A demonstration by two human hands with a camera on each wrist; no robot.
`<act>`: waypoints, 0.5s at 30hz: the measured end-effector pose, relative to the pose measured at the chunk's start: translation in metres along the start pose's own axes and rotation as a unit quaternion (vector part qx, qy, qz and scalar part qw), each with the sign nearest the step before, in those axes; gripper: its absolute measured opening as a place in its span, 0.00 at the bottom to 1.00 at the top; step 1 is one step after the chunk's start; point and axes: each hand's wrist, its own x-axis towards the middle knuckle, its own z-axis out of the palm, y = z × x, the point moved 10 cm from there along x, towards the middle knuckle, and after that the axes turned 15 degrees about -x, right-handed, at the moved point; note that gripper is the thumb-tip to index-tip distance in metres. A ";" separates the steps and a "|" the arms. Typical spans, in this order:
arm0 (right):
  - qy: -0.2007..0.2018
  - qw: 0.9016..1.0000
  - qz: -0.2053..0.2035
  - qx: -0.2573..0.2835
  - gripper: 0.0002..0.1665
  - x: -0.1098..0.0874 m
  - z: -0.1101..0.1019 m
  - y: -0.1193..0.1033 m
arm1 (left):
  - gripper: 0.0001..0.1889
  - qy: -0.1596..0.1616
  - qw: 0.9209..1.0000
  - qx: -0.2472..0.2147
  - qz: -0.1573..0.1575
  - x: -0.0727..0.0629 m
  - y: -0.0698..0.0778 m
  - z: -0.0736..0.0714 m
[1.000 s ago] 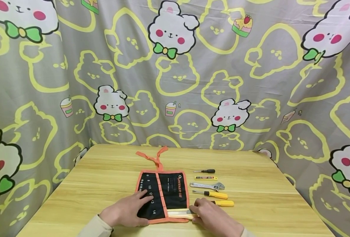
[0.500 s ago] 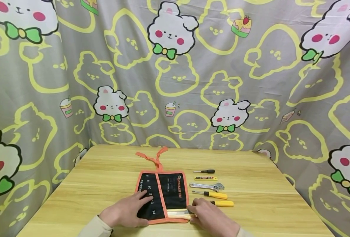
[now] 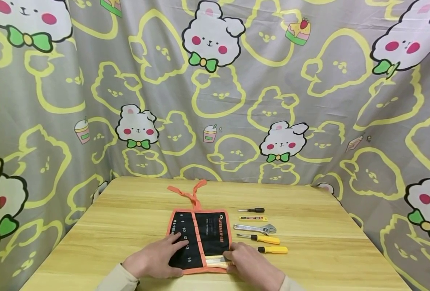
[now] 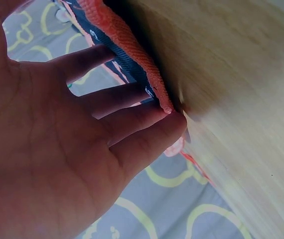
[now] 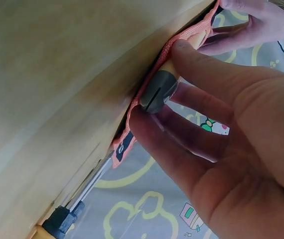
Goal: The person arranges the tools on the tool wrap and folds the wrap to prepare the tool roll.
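A black fabric tool pouch (image 3: 215, 228) with orange edging lies spread flat, numbers printed on its left half. My left hand (image 3: 160, 256) rests on that half with its fingers spread. The left wrist view has its fingers straight along the orange edge (image 4: 132, 50). At the pouch's near right corner, my right hand (image 3: 255, 264) holds a yellow utility knife (image 3: 215, 261) by its grey end. Most of the knife lies across the pouch's right half, its tip end at the middle orange strip. Close up, thumb and fingers pinch around the knife's grey end (image 5: 159, 92).
Right of the pouch lie a small black screwdriver (image 3: 255, 210), a yellow blade case (image 3: 253, 219), an adjustable wrench (image 3: 255, 229) and two yellow-handled screwdrivers, one (image 3: 267, 240) above the other (image 3: 274, 250). Orange ties (image 3: 193, 196) stretch behind the pouch. Patterned curtain (image 3: 215, 101) surrounds the wooden table (image 3: 134, 210).
My right hand has moved left toward the pouch with the utility knife, and less of the knife sticks out past the pouch's right edge. My left hand has stayed in place.
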 end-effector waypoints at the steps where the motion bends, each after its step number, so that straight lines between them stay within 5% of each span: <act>1: 0.000 1.000 0.000 0.003 0.08 0.001 0.000 0.000 | 0.41 0.000 1.000 0.001 -0.001 0.000 0.000 0.000; 15: -0.005 0.998 0.004 0.065 0.12 0.009 0.001 0.000 | 0.41 0.000 1.000 0.003 0.008 0.001 0.003 -0.001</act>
